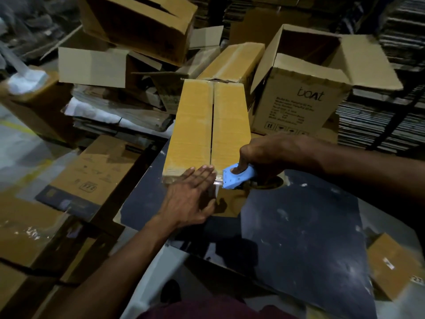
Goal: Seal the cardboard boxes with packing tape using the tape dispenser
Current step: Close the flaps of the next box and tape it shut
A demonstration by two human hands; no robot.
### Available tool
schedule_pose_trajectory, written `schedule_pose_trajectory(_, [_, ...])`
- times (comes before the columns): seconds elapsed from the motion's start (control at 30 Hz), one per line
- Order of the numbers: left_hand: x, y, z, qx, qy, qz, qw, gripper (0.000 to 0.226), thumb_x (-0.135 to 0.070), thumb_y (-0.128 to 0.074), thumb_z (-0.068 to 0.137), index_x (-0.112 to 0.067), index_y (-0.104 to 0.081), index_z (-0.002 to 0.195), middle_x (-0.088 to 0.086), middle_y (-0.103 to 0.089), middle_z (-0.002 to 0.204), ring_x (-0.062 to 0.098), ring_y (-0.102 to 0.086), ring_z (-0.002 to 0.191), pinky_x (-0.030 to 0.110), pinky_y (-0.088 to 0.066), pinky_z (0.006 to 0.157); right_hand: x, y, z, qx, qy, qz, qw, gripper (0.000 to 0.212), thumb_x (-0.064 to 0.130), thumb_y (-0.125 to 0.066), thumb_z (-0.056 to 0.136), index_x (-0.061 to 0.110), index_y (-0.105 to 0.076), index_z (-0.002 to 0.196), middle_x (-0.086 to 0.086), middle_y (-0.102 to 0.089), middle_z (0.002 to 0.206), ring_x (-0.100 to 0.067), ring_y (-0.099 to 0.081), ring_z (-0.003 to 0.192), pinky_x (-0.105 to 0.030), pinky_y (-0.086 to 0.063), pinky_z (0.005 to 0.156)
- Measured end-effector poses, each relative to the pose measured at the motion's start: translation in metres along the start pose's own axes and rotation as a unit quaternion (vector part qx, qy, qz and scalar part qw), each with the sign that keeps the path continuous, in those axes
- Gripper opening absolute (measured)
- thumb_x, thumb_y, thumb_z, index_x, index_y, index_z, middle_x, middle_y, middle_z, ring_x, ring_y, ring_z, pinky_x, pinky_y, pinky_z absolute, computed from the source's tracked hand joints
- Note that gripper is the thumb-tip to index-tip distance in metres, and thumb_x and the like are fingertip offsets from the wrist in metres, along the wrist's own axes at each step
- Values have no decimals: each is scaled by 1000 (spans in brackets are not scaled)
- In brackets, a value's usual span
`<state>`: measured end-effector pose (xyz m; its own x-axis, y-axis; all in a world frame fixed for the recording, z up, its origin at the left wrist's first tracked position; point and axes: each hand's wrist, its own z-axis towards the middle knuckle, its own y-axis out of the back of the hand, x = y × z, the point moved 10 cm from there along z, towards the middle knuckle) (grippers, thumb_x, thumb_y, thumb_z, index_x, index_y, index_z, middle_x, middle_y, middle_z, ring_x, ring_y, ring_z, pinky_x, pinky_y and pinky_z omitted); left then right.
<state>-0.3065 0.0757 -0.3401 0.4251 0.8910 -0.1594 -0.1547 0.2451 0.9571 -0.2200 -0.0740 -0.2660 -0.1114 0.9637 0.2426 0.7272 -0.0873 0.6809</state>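
Seen from the head camera, at the near end of the long cardboard box (208,125): lies lengthwise on the dark surface (305,217), two top flaps folded shut, centre seam running away from the viewer and not yet taped along its length as far as can be told. Left hand (192,199) laid flat with straight fingers against the box's near end, fingertips reaching the top edge beside the seam, apparently pinning the free end of the clear tape (217,181) so it sticks before being drawn out. Right hand (264,153) clenched round the blue tape dispenser (238,177), one finger hooked through its frame, dispenser just right of the seam at the box's near top edge, tilted so the tape feeds toward the pinned end. Judged as the start of a sealing strip: tape anchored low on the end face so the pull along the seam will not peel it off. Right of the long box, an open printed carton (305,97) with flaps up; behind and left of it, more open cartons (138,26) piled loosely, probably waiting for their turn.
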Motion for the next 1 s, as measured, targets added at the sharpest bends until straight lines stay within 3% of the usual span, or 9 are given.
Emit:
schedule_pose_trajectory(0.07, [3,3,-1,-10,8,-20,1000,76,-44,-59,86,-11,-50,154,5,-45,161,17,-42,150,42,-33,125,6,4,0,-22,38,-95,995,24,43,-66,99,19,-65,92,-6,-75,99,-19,-64,79,-32,-51,76])
schedule_pose_trajectory(0.17, [4,7,-2,-23,16,-36,999,76,-41,-61,81,-13,-54,151,4,-49,159,15,-45,147,42,-35,123,3,-1,-4,0,82,-158,984,36,50,-66,96,14,-72,92,-6,-76,91,-18,-64,69,-28,-47,65])
schedule_pose_trajectory(0.27, [2,7,-1,-23,21,-31,999,76,-43,-59,81,-13,-54,151,3,-50,159,14,-45,147,41,-34,124,-10,8,-16,-75,137,-292,944,34,53,-66,96,26,-71,116,7,-73,100,-9,-65,80,-24,-44,67])
schedule_pose_trajectory(0.33, [2,5,-2,-15,27,-29,999,77,-45,-57,82,-14,-53,152,2,-48,160,13,-43,148,39,-31,125,-27,6,-22,-86,162,-359,915,40,61,-56,99,33,-69,124,15,-67,89,-1,-62,72,-29,-50,66])
schedule_pose_trajectory(0.43, [3,2,-1,-7,36,-33,999,77,-48,-54,83,-14,-51,153,2,-47,160,13,-42,149,39,-29,126,-57,9,-31,-78,164,-363,914,50,70,-45,98,40,-63,134,17,-62,83,0,-58,66,-25,-48,61])
schedule_pose_trajectory(0.5, [2,4,2,-14,47,-34,998,76,-50,-53,84,-14,-54,151,3,-50,158,15,-45,147,39,-30,126,-66,8,-40,-109,195,-391,893,50,66,-48,98,51,-48,146,17,-59,95,-5,-60,79,-24,-42,60])
schedule_pose_trajectory(0.63, [-18,23,16,-33,64,8,997,73,-55,-53,83,-11,-65,140,8,-61,147,21,-57,137,41,-37,121,-73,0,-52,-127,234,-366,892,54,56,-55,98,54,-41,150,10,-66,113,-16,-67,98,-35,-55,75])
schedule_pose_trajectory(0.8, [-96,-2,59,20,-49,28,998,83,-63,-46,90,-14,-45,157,7,-43,162,20,-40,150,37,-27,125,-76,-3,-49,-118,238,-354,897,59,47,-61,98,48,-40,153,7,-66,120,-17,-66,101,-33,-53,75])
schedule_pose_trajectory(1.0, [-89,-27,62,47,-28,-11,998,86,-57,-51,87,-11,-41,159,8,-39,164,20,-37,153,40,-30,126,-102,2,-45,-131,255,-293,912,67,41,-69,94,60,-36,149,11,-58,106,-15,-62,90,-32,-48,68])
